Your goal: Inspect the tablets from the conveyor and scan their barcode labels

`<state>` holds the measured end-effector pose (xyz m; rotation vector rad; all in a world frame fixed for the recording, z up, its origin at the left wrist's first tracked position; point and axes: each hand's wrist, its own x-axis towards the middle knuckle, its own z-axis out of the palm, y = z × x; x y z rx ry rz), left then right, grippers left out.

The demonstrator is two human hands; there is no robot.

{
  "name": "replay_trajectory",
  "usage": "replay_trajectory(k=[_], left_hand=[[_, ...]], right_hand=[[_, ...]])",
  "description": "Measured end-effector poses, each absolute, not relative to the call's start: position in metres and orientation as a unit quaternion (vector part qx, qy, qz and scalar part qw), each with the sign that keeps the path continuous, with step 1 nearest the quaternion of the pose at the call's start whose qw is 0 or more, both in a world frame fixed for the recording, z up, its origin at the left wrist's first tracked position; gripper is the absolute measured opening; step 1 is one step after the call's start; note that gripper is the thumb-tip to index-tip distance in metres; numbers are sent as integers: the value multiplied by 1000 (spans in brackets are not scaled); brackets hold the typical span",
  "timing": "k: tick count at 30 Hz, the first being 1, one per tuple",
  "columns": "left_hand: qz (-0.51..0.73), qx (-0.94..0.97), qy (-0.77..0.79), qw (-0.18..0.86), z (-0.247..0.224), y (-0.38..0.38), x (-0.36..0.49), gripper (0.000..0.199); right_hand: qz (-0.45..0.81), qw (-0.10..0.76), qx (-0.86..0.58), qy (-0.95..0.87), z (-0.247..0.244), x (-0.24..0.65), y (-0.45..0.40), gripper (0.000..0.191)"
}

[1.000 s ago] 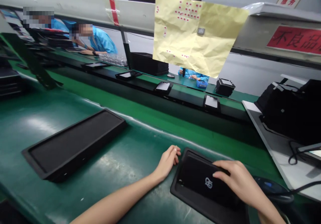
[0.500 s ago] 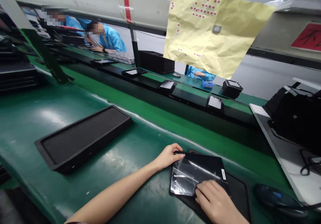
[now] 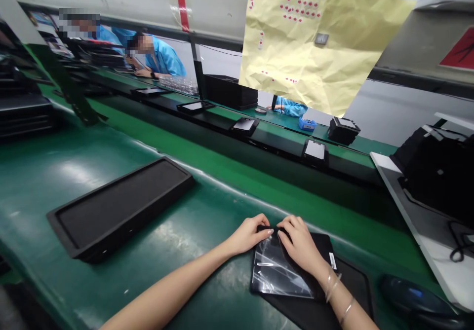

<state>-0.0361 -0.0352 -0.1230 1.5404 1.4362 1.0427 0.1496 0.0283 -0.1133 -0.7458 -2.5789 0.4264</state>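
Note:
A black tablet [image 3: 281, 275] under glossy clear film lies partly over a black foam tray [image 3: 357, 290]. My left hand [image 3: 255, 231] grips the tablet's far left corner, thumb on the screen and fingers curled over the edge. Close beside it, my right hand [image 3: 298, 241] bends over the tablet's far edge with the fingertips pressed down there. Whether those fingertips pinch the film or the tablet's edge is hidden. A small white label [image 3: 332, 261] shows on the tablet's right side. Two bracelets circle my right wrist.
A long black tray [image 3: 122, 206] rests on the green table [image 3: 159, 266] to the left. A dark scanner-like device [image 3: 411, 295] sits at the lower right. Beyond the table edge, a conveyor [image 3: 274, 150] carries several tablets in trays. Yellow paper [image 3: 314, 63] hangs overhead. People in blue work behind.
My right hand has moved from the tablet's near right part up to its far edge, beside my left hand. The left hand stays at the corner.

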Motion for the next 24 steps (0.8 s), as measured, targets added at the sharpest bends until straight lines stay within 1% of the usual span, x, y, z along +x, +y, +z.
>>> replay_trajectory(k=[3,14,16,21,24], left_hand=[[397,630,550,378,-121,-36,-35,21],[391,630,542,395,-121,-34,-36,24],[397,615,547,407,-121,-33,-36,26],[417,551,562,454,-124,-27,-41,40],[419,514,574,480,-124,-27,-45,44]], right_hand=[[163,204,-270,-927,-112,152,26,15],[162,190,-280,-927,-111,151,27,17],[156,188,-284,-927,-111,150,28,16],[145,186,-290,-928,-112,150,28,18],[140,186,-289,-929,-111,150,27,18]])
